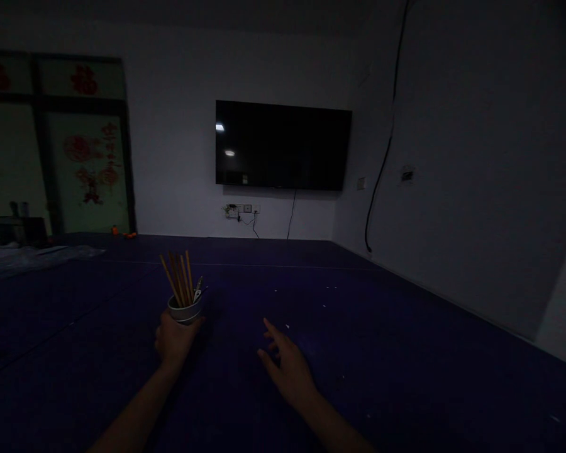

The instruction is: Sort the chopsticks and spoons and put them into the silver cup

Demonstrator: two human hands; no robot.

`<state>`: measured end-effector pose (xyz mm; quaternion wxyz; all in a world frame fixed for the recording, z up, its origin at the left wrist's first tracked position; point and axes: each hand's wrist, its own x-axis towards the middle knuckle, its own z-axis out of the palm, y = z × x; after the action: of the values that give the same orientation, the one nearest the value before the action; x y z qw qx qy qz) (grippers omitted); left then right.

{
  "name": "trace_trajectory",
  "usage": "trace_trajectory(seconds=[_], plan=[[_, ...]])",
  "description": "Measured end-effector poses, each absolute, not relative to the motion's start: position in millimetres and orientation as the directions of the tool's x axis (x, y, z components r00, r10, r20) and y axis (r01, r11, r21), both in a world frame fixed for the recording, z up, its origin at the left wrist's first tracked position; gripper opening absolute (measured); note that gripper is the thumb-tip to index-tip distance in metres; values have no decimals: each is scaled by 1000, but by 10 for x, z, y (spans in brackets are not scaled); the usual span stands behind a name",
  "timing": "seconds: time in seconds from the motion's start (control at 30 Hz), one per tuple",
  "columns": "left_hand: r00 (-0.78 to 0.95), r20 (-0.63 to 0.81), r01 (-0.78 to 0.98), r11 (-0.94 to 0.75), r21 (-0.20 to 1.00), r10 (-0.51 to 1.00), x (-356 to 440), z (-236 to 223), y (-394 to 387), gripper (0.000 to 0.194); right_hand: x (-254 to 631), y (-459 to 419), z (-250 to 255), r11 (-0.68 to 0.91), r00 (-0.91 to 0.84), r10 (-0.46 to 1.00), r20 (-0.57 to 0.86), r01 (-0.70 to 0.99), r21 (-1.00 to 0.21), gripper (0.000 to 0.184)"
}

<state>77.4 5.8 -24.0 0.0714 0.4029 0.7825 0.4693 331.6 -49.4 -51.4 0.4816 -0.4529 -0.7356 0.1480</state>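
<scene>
1. Because loose sticks (182, 283) could spill, we presumably hold the cup (185, 309) upright, our left hand (174, 340) closed around its near side — left of the television (283, 148) and nearer us.
2. Our right hand (290, 371), below the television in our view, is half open — fingers loosely curled, holding nothing we can see.

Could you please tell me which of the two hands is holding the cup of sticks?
It is the left hand, which is curled around the cup; the right hand is apart from it, open and visibly holding nothing.
</scene>
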Motion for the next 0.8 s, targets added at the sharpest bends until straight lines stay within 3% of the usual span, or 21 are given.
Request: trace_trajectory(seconds=[0.8], plan=[[-627,309,536,107,838,715,764,-267,86,88,3317,-467,-524,524,-155,824,546,574,-629,58]])
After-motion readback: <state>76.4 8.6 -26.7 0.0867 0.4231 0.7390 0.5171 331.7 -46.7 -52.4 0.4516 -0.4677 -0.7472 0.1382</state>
